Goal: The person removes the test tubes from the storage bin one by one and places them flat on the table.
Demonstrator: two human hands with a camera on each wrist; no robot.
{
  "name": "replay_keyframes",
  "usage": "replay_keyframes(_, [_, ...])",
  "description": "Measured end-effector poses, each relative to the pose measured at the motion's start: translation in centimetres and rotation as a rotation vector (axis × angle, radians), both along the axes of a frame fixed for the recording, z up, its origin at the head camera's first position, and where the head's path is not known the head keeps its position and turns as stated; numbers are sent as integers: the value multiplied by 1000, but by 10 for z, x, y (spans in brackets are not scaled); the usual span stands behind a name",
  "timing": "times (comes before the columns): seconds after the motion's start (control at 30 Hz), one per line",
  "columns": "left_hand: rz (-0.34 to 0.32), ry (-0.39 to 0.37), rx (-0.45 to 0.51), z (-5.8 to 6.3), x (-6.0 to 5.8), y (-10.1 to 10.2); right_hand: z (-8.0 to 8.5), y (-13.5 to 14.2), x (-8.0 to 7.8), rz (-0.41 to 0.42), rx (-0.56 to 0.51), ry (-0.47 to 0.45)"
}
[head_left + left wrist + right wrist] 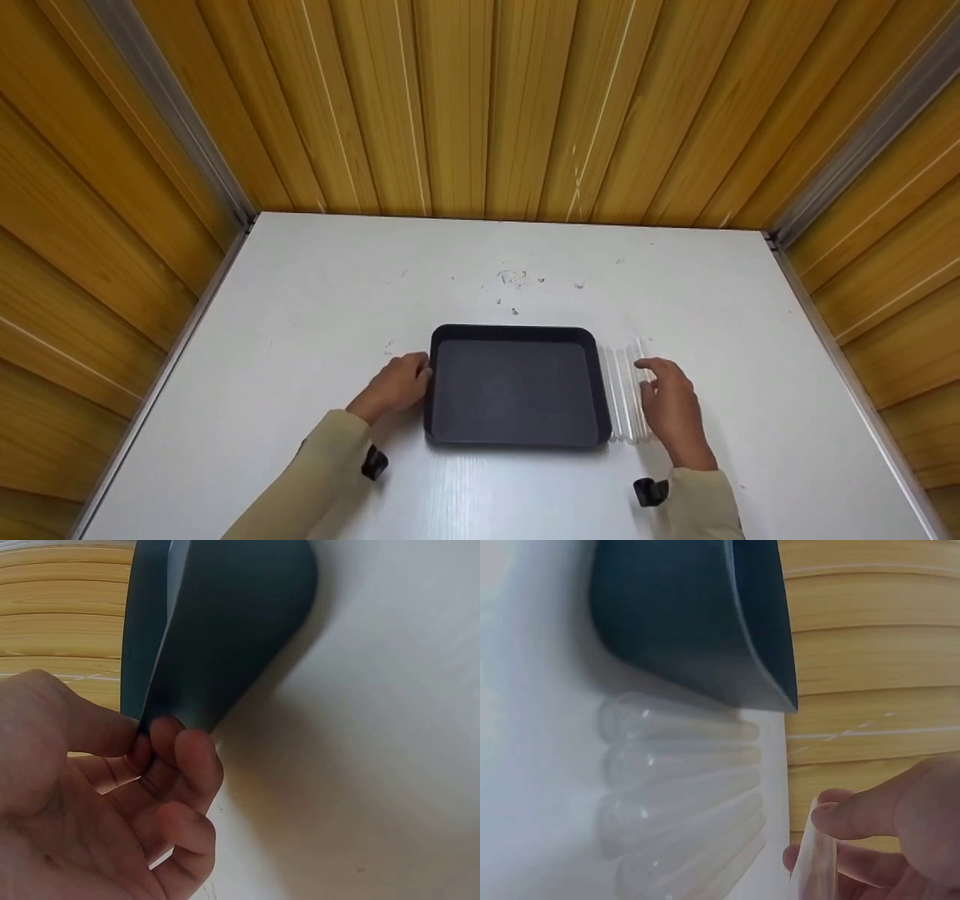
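Note:
A dark grey rectangular tray (517, 394) lies on the white table with nothing in it. My left hand (397, 382) is at its left side; in the left wrist view the thumb and forefinger pinch the tray wall (232, 622) at its rim. Several clear test tubes (621, 397) lie side by side along the tray's right side, their rounded ends (634, 765) towards me. My right hand (671, 405) is over the outermost tubes. In the right wrist view its thumb and fingers pinch one clear test tube (817, 866), tilted and partly cut off by the frame.
The white table (315, 300) has dark scuff marks (514, 279) behind the tray. Yellow wood-patterned panels (450, 112) stand along the back and both sides, with metal posts at the corners. A small black device (651, 492) sits by each wrist.

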State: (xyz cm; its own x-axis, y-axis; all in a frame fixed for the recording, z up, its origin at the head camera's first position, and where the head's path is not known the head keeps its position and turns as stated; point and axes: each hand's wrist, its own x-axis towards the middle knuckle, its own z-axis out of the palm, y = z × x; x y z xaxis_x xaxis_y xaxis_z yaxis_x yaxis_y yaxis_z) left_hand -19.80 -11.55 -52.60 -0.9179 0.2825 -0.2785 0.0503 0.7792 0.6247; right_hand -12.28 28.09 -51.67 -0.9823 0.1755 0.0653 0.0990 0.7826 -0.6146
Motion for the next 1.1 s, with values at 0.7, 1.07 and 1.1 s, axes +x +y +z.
replay_keyframes(0.7, [-26,17,41,-3,9,-2,-23,25,-5,-77,-42,-174])
replay_keyframes(1.07, [10,17,34,-3,10,-4,-26,25,-16,-78,-21,-162])
replay_keyframes(1.1, [11,18,33,-3,10,-4,-26,25,-17,-78,-25,-162])
